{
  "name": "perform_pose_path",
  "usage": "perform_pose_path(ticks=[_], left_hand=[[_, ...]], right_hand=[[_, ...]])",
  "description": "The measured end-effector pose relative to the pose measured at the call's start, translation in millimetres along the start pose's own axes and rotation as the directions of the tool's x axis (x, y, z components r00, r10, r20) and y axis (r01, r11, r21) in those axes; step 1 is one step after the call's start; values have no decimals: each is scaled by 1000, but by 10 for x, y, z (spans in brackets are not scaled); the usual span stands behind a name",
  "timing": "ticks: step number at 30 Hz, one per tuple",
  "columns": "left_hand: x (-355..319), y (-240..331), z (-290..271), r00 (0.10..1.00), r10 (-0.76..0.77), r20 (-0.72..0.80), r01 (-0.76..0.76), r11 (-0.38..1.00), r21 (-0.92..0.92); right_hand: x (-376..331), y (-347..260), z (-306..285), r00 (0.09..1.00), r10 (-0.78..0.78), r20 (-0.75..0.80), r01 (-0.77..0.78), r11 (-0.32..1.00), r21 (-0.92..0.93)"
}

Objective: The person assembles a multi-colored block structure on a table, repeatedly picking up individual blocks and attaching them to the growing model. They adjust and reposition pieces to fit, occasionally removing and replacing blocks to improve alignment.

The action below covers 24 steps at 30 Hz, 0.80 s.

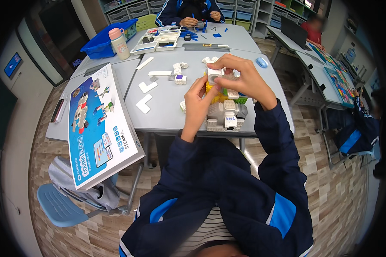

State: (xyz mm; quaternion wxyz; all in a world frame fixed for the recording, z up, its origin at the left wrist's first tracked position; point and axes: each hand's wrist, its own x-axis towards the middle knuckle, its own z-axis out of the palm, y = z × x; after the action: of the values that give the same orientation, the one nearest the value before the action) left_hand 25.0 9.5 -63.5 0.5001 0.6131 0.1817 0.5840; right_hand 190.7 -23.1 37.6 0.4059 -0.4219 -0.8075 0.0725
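Both of my hands are closed round a white cube block [214, 76] with a round grey spot on its side. My left hand [195, 103] pinches it from the left and below. From above and the right, my right hand [249, 79] grips the same block. Beneath my fingers stands a cluster of building blocks, with yellow blocks [221, 97], a green block [242, 100] and grey blocks [218, 109]. A white block [230, 121] with blue marks sits at its near end. My fingers partly hide the cluster, and whether the held cube touches it I cannot tell.
Loose white cubes [177, 68] and L-shaped white plates [144, 104] lie left of my hands. A large box [99, 128] overhangs the table's left side. Farther back are a bottle [119, 44], a blue bin [99, 46], a parts tray [165, 39] and another person's hands [188, 22].
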Motion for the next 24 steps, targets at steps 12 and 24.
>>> perform_pose_path(ticks=[12, 24], left_hand=[[-8, -34, -105, 992, 119, 43, -125, 975, 185], [-283, -212, -944, 993, -88, 76, -15, 551, 834]], right_hand=[[-152, -47, 22, 987, -154, -56, 139, 967, -212], [-842, -211, 43, 845, -85, -527, -1, 987, -160]])
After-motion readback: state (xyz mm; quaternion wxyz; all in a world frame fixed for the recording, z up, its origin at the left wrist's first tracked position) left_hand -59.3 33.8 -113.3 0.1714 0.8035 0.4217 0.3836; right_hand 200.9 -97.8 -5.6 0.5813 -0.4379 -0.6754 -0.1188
